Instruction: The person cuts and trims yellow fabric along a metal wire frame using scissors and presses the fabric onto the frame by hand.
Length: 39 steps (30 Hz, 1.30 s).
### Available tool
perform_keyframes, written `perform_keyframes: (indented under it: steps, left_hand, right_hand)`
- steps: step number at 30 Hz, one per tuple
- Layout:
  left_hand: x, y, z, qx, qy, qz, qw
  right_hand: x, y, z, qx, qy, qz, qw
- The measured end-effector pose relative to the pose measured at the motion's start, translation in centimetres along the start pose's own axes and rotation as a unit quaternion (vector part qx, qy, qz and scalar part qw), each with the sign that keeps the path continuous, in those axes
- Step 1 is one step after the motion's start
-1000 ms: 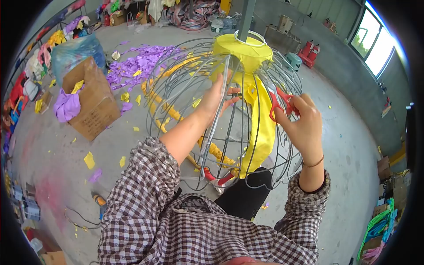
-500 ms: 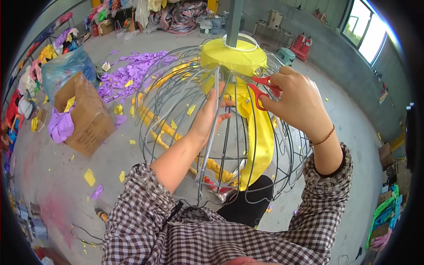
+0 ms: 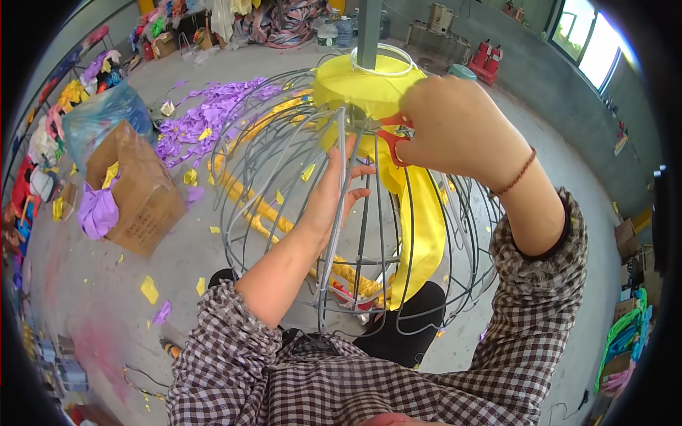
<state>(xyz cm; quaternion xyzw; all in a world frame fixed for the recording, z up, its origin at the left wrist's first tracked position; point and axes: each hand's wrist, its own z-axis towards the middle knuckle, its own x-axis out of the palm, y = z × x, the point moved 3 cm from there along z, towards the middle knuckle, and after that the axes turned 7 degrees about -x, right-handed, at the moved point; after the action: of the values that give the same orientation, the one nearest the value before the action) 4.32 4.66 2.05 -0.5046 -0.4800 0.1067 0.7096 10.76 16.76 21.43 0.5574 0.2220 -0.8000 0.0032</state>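
My right hand (image 3: 451, 131) grips red-handled scissors (image 3: 393, 145) beside the top of a domed wire frame (image 3: 364, 263). The blades point left, beneath a yellow fabric cap (image 3: 362, 89), and are hard to see. My left hand (image 3: 328, 192) reaches up among the grey wires at the left. Its thumb and index finger come close together under the cap, while the other fingers stay spread; what the fingertips hold is hidden. A long yellow fabric strip (image 3: 424, 248) hangs down the frame's near side, to the right of my left hand.
A grey post (image 3: 368, 35) rises from the cap through a white ring (image 3: 398, 53). On the floor at left stand a cardboard box (image 3: 145, 202) and a blue plastic bag (image 3: 106, 117). Purple fabric (image 3: 206, 117) lies behind the frame. Yellow scraps (image 3: 149, 290) dot the floor.
My right hand has moved left and up with the scissors, closer to the frame's top. My left hand stays nearly in place among the wires. The view has shifted slightly.
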Motion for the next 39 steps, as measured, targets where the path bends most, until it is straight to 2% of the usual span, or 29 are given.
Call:
perform_keyframes:
  steps: [11,22,31,39]
  left_hand:
    - [0.1,-0.4,0.0,-0.005,0.009,0.02,1.0]
    - [0.1,-0.5,-0.2,0.003,0.017,0.019,1.0]
    - [0.0,-0.3,-0.2,0.013,0.014,0.018,1.0]
    - [1.1,-0.9,-0.5,0.011,-0.027,0.015,0.999]
  right_hand:
    - [-0.6,1.1,2.0,-0.057,0.037,-0.007,0.998]
    - [-1.0,2.5,3.6,-0.045,0.108,-0.005,0.993]
    - [-1.0,5.1,5.2,-0.06,0.191,-0.065,0.978]
    - [-0.5,5.6,5.4,-0.054,0.177,-0.049,0.981]
